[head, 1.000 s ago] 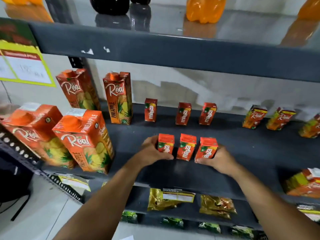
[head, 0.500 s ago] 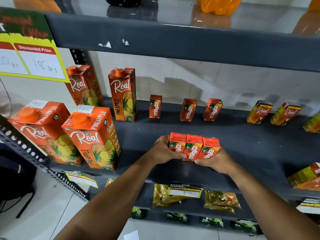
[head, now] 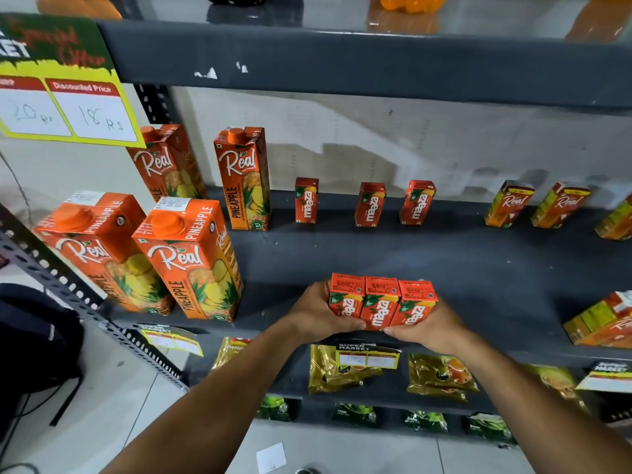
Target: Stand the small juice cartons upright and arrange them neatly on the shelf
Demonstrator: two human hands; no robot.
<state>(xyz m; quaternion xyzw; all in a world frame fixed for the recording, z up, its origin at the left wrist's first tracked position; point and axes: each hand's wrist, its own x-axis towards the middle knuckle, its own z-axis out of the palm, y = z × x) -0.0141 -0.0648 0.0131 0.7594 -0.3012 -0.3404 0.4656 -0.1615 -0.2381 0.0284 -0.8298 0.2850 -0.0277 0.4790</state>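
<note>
Front cartons [head: 380, 301]: three small Maaza packs, upright, pressed side by side at the front edge of the shelf [head: 478, 268].
Left hand [head: 319, 314]: clamped against the left end of the trio.
Right hand [head: 429, 325]: clamped against the right end.
Rear cartons [head: 370, 204]: three upright, spaced apart, near the back.
Large cartons [head: 191, 258]: standing left.

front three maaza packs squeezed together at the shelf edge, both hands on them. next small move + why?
Probably slide the front trio back from the shelf lip, then release. The left hand and right hand press it from both sides; it stands upright, touching, near the edge, while the back three stand spaced apart.
</note>
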